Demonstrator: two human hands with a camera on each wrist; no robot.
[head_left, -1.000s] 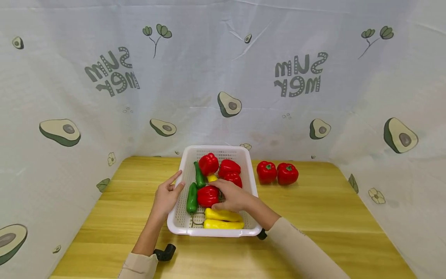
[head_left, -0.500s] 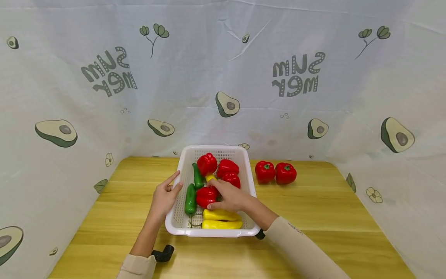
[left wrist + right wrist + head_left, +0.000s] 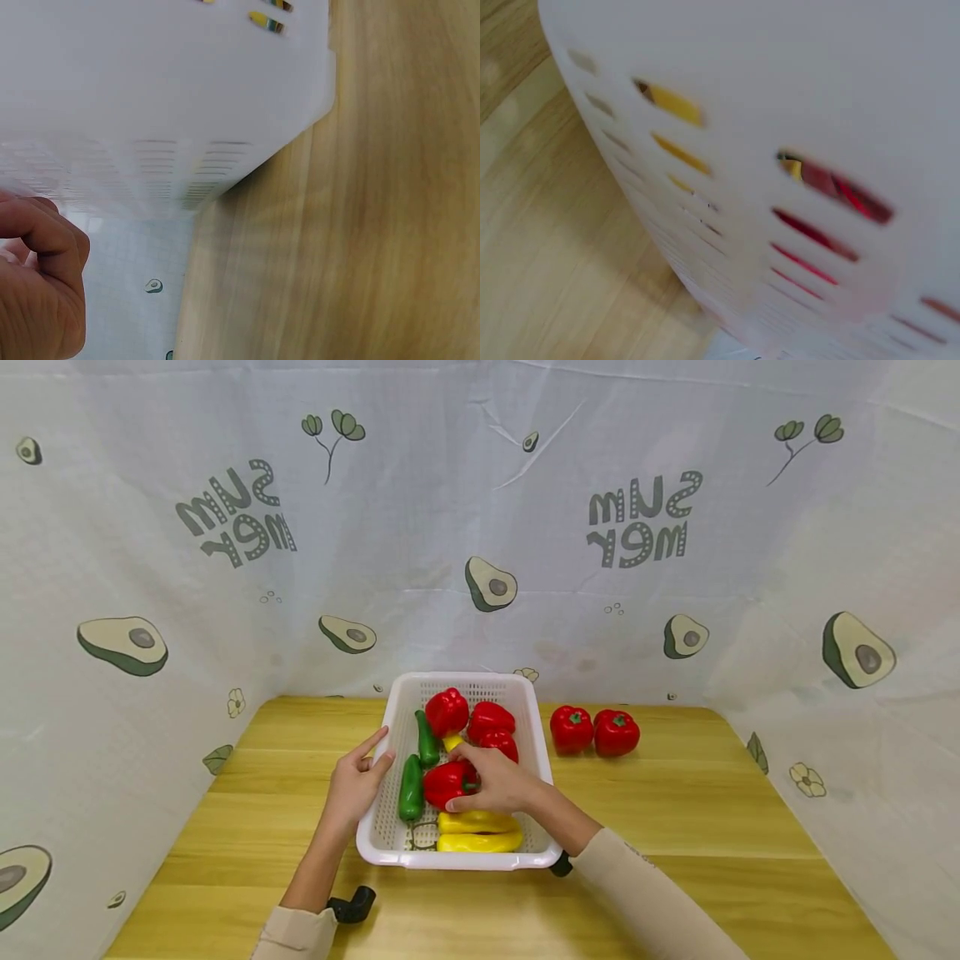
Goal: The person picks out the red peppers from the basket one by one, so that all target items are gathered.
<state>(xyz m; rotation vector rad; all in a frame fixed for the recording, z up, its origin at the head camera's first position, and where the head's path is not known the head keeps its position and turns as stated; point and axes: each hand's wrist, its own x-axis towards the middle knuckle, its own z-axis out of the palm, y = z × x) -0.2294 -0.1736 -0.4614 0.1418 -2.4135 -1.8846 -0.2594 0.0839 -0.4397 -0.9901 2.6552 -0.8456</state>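
Observation:
A white plastic basket (image 3: 378,852) with slotted walls stands in the middle of the table. At its left rim is my left hand (image 3: 356,785), with thumb and index finger holding the edge; its curled fingers show beside the wall in the left wrist view. My right hand (image 3: 498,781) reaches into the basket and grips a red bell pepper (image 3: 444,785), thumb on the near side and fingers on the far side. Around it lie more red bell peppers (image 3: 447,712), green peppers (image 3: 411,789) and long yellow peppers (image 3: 480,842). The right wrist view shows only the basket's outer wall (image 3: 840,75).
Two red bell peppers (image 3: 572,730) stand side by side on the wooden table (image 3: 675,810), right of the basket. A printed white cloth (image 3: 420,510) hangs behind and at both sides. Black fittings (image 3: 352,906) sit at the wrists.
The gripped red bell pepper has turned a little, and its green stem now shows between my right thumb and fingers. My left hand stays at the basket rim.

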